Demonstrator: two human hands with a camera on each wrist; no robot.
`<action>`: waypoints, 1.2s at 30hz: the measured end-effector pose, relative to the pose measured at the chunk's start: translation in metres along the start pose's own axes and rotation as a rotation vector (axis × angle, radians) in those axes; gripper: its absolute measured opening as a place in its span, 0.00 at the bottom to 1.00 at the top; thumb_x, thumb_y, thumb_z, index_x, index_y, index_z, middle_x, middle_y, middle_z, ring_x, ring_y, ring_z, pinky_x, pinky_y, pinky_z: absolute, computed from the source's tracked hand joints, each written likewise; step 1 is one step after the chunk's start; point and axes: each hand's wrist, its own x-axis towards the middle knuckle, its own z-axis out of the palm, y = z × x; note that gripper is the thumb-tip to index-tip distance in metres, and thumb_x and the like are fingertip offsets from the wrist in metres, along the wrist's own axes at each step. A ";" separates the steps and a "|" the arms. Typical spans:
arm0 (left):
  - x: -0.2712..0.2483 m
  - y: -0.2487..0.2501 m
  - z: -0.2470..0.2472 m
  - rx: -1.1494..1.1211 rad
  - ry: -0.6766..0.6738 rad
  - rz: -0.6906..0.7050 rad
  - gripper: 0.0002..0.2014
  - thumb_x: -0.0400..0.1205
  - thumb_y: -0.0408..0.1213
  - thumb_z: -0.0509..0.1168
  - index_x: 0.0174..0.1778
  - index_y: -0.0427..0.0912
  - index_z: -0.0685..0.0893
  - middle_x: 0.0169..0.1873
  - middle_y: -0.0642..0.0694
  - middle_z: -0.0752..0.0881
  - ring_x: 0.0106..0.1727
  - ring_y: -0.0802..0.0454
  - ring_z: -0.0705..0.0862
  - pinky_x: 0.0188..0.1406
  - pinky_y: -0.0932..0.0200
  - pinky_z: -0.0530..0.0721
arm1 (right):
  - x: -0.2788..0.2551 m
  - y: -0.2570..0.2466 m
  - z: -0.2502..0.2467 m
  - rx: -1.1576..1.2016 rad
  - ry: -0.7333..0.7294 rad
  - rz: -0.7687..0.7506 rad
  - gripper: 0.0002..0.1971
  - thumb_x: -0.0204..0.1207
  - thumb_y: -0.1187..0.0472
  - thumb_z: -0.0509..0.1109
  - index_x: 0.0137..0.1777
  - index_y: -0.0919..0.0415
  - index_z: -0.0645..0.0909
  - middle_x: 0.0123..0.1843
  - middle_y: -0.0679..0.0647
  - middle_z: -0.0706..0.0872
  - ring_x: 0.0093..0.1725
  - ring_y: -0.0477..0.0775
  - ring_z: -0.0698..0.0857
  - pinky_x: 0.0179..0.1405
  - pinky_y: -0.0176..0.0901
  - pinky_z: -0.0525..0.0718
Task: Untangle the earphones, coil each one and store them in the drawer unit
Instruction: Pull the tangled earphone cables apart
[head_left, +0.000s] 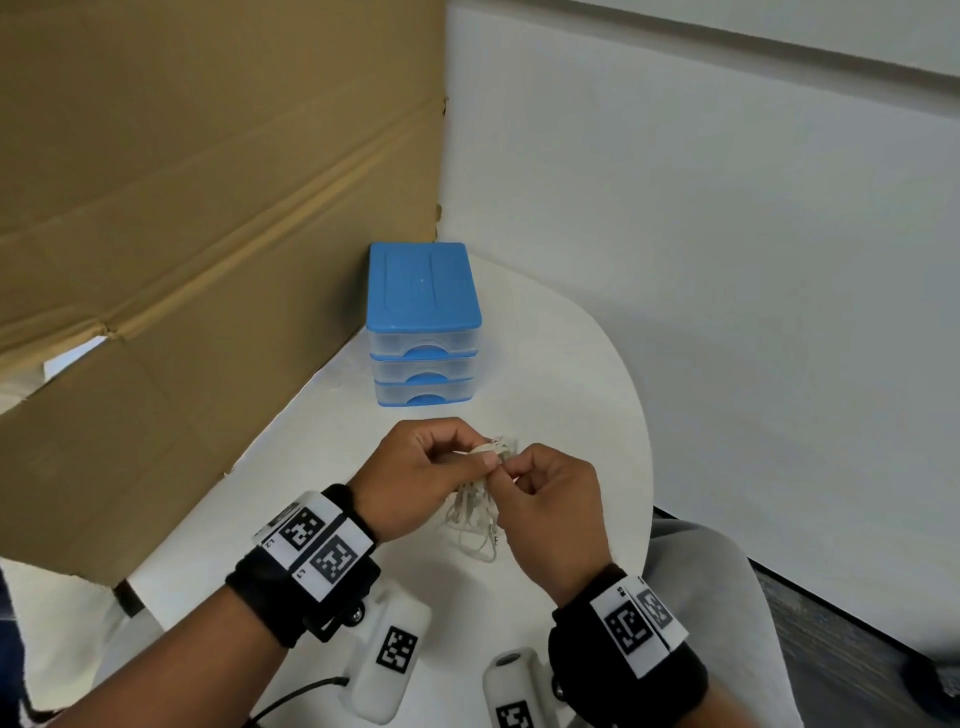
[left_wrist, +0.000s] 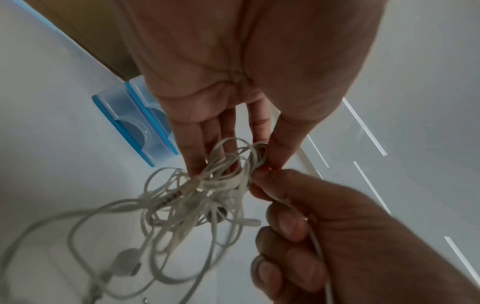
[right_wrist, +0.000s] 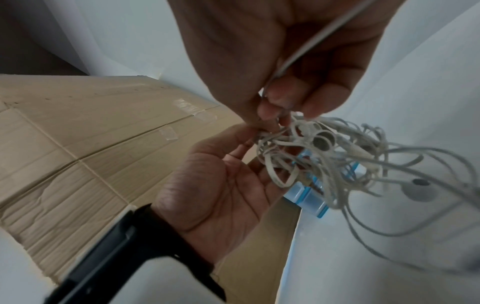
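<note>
A tangled bunch of white earphones (head_left: 475, 512) hangs above the white table (head_left: 311, 467) between my two hands. My left hand (head_left: 431, 467) pinches the top of the knot with thumb and forefinger, its other fingers straight behind the cords (left_wrist: 215, 185). My right hand (head_left: 540, 483) pinches a cord at the same spot, fingers curled, and one strand runs through its palm (right_wrist: 311, 43). Loops and earbuds (right_wrist: 322, 142) dangle below. The blue-topped drawer unit (head_left: 423, 322) stands behind the hands with its three clear drawers closed.
A large cardboard sheet (head_left: 182, 234) stands along the left side of the table. A white wall (head_left: 727, 260) is behind and to the right. The table's rounded edge (head_left: 644, 467) lies just right of my hands; my grey trouser leg (head_left: 717, 597) is beyond it.
</note>
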 end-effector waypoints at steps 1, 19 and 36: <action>0.000 0.001 -0.001 -0.018 -0.001 0.004 0.03 0.78 0.27 0.70 0.42 0.32 0.88 0.43 0.35 0.91 0.40 0.51 0.87 0.44 0.60 0.85 | 0.000 0.000 0.000 0.011 0.007 0.012 0.12 0.70 0.58 0.77 0.28 0.58 0.82 0.23 0.59 0.85 0.24 0.64 0.81 0.27 0.51 0.83; -0.003 0.011 -0.006 0.017 -0.026 0.106 0.09 0.66 0.30 0.73 0.34 0.26 0.84 0.39 0.39 0.92 0.36 0.51 0.87 0.37 0.62 0.85 | 0.047 -0.030 -0.050 -0.108 -0.563 -0.176 0.09 0.77 0.71 0.71 0.44 0.58 0.90 0.42 0.57 0.93 0.41 0.46 0.87 0.47 0.36 0.83; 0.001 0.016 -0.007 -0.144 0.040 -0.117 0.04 0.68 0.29 0.60 0.35 0.31 0.74 0.30 0.35 0.72 0.24 0.49 0.73 0.23 0.64 0.68 | 0.054 -0.041 -0.068 -0.234 -0.123 -0.104 0.23 0.81 0.49 0.68 0.26 0.62 0.80 0.20 0.47 0.79 0.20 0.50 0.76 0.30 0.46 0.82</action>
